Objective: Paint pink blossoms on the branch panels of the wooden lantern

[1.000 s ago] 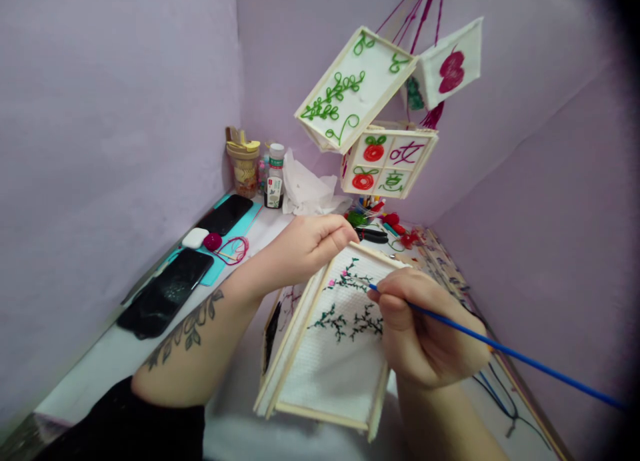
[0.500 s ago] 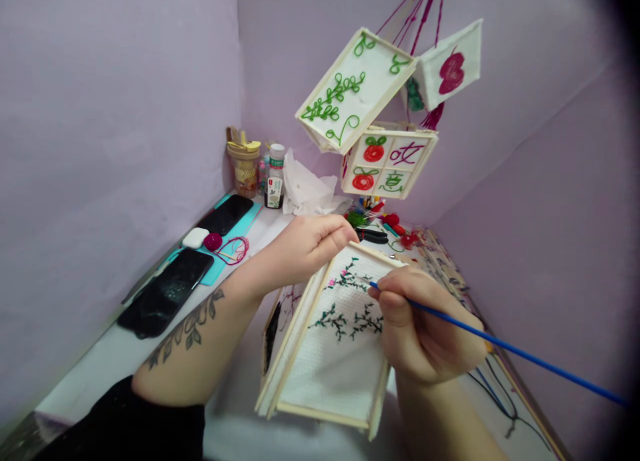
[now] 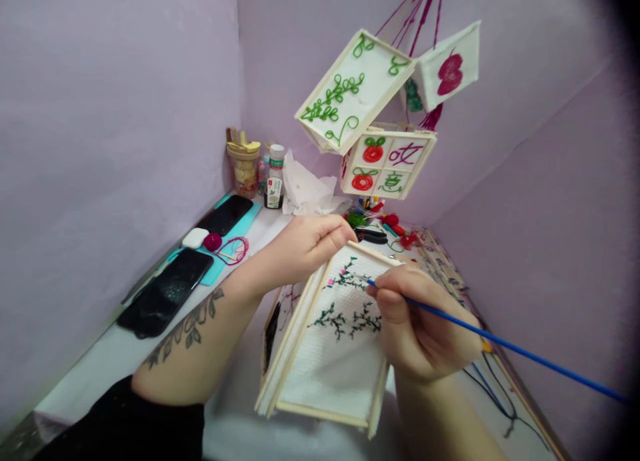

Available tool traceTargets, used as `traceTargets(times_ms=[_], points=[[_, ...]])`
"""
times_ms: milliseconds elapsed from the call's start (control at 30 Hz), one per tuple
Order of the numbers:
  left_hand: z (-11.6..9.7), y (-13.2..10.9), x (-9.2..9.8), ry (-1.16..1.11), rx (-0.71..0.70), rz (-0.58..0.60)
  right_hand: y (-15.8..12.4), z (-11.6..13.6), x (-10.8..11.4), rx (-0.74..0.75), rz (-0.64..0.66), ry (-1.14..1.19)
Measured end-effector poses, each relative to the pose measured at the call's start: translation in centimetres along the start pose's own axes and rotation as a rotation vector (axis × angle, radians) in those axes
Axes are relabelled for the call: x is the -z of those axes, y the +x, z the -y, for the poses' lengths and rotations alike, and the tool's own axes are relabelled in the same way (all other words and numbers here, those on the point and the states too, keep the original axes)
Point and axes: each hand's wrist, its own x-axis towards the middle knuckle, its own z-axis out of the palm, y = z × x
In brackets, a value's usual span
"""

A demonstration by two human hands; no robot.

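A white lantern (image 3: 325,374) with pale wooden edges stands tilted in front of me. Dark green branches and a few pink dots are painted on its near panel. My left hand (image 3: 320,244) is closed at the lantern's upper left corner, its fingertips curled over the frame and partly hidden. Pinched in my right hand (image 3: 430,324) is a thin blue paintbrush (image 3: 510,347). Its tip meets or hovers just over the upper branches; I cannot tell which. The long handle points out to the right.
Decorated lanterns (image 3: 357,91) hang on purple cords above the back. Two black phones (image 3: 167,291), a white case (image 3: 195,238) and magenta yarn (image 3: 213,241) lie at left. Behind stand a lidded cup (image 3: 245,167), a bottle (image 3: 275,181) and crumpled tissue (image 3: 307,187). Black-handled pliers (image 3: 373,236) lie beyond the lantern.
My right hand and the paintbrush have shifted very slightly left. My left hand and the lantern stay nearly where they were.
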Motion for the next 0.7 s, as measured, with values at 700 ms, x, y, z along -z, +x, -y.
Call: traceTargets(times_ms=[700], points=[[-0.04,-0.04,0.03,-0.008,-0.002,-0.001,0.26,0.14,-0.29,0.012,-0.008,0.006]])
